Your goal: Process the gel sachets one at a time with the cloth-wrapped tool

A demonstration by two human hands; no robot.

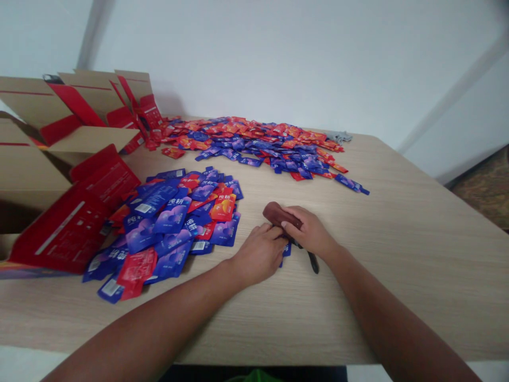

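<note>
My right hand [312, 231] is closed around a rounded brown object [277, 214], whose kind I cannot make out. A thin black piece [313, 262] sticks out below this hand, towards me. Against the brown object, from the left, rest the curled fingers of my left hand [264, 253]. Under those fingers lies a small blue packet [287, 253], mostly hidden; only its lower right edge shows. To the left, near my left wrist, is a heap of blue and red-orange packets [175, 215] with white lettering.
A long pile of blue and red packets [258, 143] runs along the table's back edge. Open red cardboard boxes [71, 228] crowd the left side. A grey cloth-like bundle [339, 137] lies behind the pile. One blue packet [352, 184] lies at its right end.
</note>
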